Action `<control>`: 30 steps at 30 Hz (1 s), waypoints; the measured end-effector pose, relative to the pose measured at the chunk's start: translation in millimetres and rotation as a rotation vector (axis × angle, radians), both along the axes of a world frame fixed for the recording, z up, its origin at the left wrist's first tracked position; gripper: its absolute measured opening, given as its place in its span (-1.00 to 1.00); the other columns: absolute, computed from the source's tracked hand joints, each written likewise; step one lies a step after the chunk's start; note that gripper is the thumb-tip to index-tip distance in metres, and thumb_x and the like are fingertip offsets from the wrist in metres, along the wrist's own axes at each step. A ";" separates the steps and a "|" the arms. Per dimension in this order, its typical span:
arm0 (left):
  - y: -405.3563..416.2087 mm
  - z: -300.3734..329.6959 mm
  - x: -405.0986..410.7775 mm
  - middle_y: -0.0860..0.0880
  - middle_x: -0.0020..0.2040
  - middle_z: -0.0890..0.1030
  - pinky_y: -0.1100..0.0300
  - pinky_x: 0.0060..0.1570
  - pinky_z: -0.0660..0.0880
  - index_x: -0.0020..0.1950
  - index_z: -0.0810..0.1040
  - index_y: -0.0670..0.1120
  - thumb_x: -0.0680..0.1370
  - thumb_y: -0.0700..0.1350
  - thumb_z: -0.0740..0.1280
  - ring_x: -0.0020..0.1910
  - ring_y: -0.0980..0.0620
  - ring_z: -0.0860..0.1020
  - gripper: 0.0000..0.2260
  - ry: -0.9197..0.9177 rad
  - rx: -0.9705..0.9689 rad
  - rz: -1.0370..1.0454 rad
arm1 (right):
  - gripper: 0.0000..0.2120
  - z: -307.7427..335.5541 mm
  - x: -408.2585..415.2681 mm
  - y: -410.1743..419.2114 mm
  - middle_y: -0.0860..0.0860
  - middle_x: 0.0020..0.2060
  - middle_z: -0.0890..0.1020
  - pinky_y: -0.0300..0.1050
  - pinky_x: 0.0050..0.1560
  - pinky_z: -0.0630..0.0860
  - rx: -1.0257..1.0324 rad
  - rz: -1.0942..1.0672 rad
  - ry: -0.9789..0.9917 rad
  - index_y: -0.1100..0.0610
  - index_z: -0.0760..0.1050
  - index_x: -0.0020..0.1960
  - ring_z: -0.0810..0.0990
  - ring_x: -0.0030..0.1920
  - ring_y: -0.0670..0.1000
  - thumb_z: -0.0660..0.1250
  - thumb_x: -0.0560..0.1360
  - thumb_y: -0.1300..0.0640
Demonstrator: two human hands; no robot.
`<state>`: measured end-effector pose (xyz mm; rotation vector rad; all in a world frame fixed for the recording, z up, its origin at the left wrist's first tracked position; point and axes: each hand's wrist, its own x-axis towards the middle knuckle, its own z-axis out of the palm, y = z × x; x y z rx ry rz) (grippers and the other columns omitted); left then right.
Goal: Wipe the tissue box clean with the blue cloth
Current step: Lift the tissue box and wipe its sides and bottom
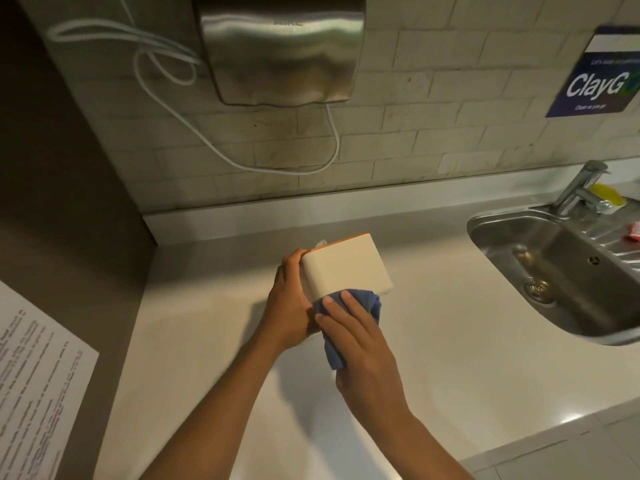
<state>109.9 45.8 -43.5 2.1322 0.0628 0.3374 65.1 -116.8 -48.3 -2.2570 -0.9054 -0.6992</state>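
Observation:
A white tissue box [349, 265] with an orange top edge is tilted up off the pale counter [450, 358], a bit of tissue poking out at its far left corner. My left hand [289, 299] grips the box's left end. My right hand [360, 344] holds the bunched blue cloth [370, 303] and presses it against the box's near lower edge; part of the cloth hangs down below my palm.
A steel sink [561, 268] with a tap [578, 188] is set in the counter at the right, a yellow sponge [609, 195] behind it. A steel hand dryer [280, 46] with a white cable hangs on the tiled wall. A printed sheet [31, 386] is at the left.

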 end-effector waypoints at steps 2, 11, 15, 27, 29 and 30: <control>-3.1 1.3 0.6 0.01 0.41 0.35 -0.08 0.26 0.55 0.48 0.12 0.16 0.32 0.04 0.65 0.26 0.03 0.45 -0.08 -0.016 0.008 0.013 | -0.59 5.2 7.7 -6.8 0.03 0.35 0.50 -0.01 0.43 0.32 -0.017 -0.006 -0.005 0.18 0.56 0.29 0.33 0.46 0.03 0.44 0.45 0.32; -1.6 2.4 -0.4 0.03 0.41 0.35 -0.01 0.26 0.55 0.46 0.11 0.20 0.16 0.33 0.54 0.29 0.02 0.45 -0.01 -0.038 -0.013 -0.001 | -0.59 14.8 11.5 5.3 0.03 0.31 0.53 0.02 0.40 0.37 0.172 -0.100 0.047 0.18 0.56 0.27 0.40 0.42 0.04 0.43 0.43 0.37; -0.2 2.5 1.4 -0.06 0.44 0.36 -0.08 0.28 0.53 0.41 0.14 0.29 0.27 0.33 0.52 0.33 -0.11 0.48 -0.16 -0.022 -0.041 0.002 | -0.70 17.4 12.8 3.1 0.06 0.28 0.56 -0.02 0.43 0.32 0.060 0.039 -0.025 0.21 0.58 0.25 0.41 0.40 0.04 0.35 0.52 0.24; -6.6 -0.4 2.8 0.09 0.36 0.33 0.10 0.21 0.47 0.46 0.17 0.05 0.13 0.07 0.69 0.30 0.05 0.39 0.03 -0.114 0.070 0.063 | -0.58 58.4 74.0 -20.5 -0.15 0.14 0.60 -0.22 0.18 0.48 0.362 -0.166 0.257 0.06 0.59 0.15 0.54 0.17 -0.05 0.18 0.39 0.32; -6.1 2.5 4.7 0.12 0.32 0.30 0.14 0.19 0.44 0.45 0.16 0.06 0.14 0.05 0.70 0.29 0.05 0.39 0.04 -0.104 0.086 0.076 | -0.57 62.5 71.9 -12.2 -0.07 0.17 0.61 -0.36 0.23 0.39 0.311 -0.192 0.249 0.09 0.60 0.17 0.53 0.23 0.00 0.19 0.37 0.31; -4.9 2.4 5.7 0.12 0.32 0.30 0.14 0.20 0.44 0.45 0.16 0.07 0.14 0.05 0.70 0.29 0.04 0.39 0.03 -0.104 0.095 0.079 | -0.56 62.7 67.5 -5.8 -0.03 0.20 0.61 -0.41 0.28 0.30 0.254 -0.173 0.225 0.12 0.60 0.18 0.50 0.27 0.01 0.21 0.36 0.33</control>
